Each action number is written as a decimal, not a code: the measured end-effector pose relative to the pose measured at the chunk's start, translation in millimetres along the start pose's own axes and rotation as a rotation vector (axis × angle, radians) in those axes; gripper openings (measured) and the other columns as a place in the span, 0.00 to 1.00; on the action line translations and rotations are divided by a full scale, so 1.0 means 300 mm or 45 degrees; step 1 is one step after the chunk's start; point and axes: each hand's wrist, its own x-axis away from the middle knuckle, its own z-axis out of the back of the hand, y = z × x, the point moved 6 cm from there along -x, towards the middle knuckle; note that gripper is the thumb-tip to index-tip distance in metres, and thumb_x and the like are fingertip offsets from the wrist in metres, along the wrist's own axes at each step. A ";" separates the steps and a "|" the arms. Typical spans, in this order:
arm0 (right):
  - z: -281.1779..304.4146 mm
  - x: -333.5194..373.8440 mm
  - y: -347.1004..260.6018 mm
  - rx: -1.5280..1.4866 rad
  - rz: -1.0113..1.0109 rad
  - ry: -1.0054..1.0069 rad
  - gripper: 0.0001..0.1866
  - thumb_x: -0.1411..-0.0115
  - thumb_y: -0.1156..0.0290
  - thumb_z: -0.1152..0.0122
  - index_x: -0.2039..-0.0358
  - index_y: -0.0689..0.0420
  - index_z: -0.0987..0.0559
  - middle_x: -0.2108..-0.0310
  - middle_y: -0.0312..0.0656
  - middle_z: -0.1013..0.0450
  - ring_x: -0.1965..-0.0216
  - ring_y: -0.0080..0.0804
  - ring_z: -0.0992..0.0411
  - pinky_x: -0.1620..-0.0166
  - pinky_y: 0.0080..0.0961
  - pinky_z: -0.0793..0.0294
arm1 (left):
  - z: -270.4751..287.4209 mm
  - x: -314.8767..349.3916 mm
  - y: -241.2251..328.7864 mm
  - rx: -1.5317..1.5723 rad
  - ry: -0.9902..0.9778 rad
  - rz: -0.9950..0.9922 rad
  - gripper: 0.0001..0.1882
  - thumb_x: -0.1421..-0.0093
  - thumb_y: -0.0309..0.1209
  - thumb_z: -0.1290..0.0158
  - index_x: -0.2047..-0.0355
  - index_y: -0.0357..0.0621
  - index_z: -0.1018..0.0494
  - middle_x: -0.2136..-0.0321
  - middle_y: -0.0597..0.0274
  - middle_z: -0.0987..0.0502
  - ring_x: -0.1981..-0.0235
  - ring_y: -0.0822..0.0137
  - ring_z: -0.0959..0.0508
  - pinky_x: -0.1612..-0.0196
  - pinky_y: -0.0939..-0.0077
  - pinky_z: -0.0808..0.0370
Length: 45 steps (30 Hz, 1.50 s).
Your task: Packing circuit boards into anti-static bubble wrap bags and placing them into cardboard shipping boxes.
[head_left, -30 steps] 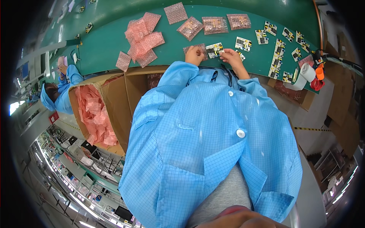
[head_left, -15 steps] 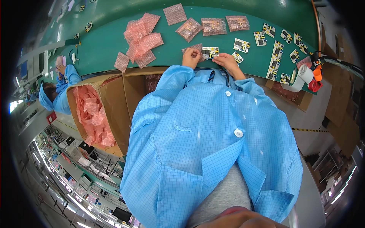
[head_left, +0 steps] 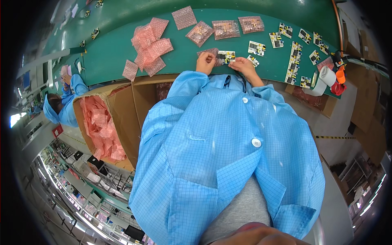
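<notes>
My left hand pinches the open end of a small pink bubble-wrap bag near the table's front edge. Closed on the right end of a white circuit board with dark and yellow parts, my right hand holds it against the bag's mouth. The board's left end overlaps the clear pink film; how deep it sits inside cannot be made out. Just beyond my right hand lies another circuit board, partly hidden by the fingers.
Several filled bubble-wrap bags lie at the back of the green table. A pile of flat bags is left. Loose boards and a white roll are right. A carton of bags stands lower left, near a co-worker.
The view has shifted slightly. My hands stay almost in place, and the bag's film now covers a little more of the board's left end.
</notes>
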 end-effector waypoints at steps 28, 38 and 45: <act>0.040 0.039 -0.056 0.393 -0.030 0.165 0.15 0.47 0.66 0.29 0.63 0.60 0.20 0.75 0.33 0.24 0.78 0.18 0.29 0.77 0.16 0.32 | -0.050 -0.017 0.217 -0.426 -0.271 -0.338 0.05 0.48 0.24 0.40 0.69 0.44 0.22 0.63 0.56 0.27 0.56 0.53 0.28 0.52 0.62 0.30; -0.003 0.052 -0.065 0.396 0.180 0.147 0.13 0.45 0.65 0.30 0.64 0.57 0.22 0.75 0.31 0.25 0.77 0.18 0.31 0.75 0.16 0.34 | -0.050 -0.059 0.216 -0.506 -0.231 -0.277 0.05 0.49 0.28 0.37 0.71 0.48 0.20 0.59 0.58 0.28 0.53 0.52 0.32 0.48 0.59 0.34; 0.005 0.063 -0.083 0.444 0.254 0.231 0.13 0.46 0.67 0.30 0.63 0.58 0.22 0.74 0.32 0.24 0.77 0.16 0.32 0.75 0.16 0.36 | -0.070 -0.062 0.275 -0.447 -0.231 -0.316 0.06 0.50 0.30 0.36 0.71 0.49 0.20 0.52 0.57 0.28 0.47 0.50 0.35 0.44 0.57 0.38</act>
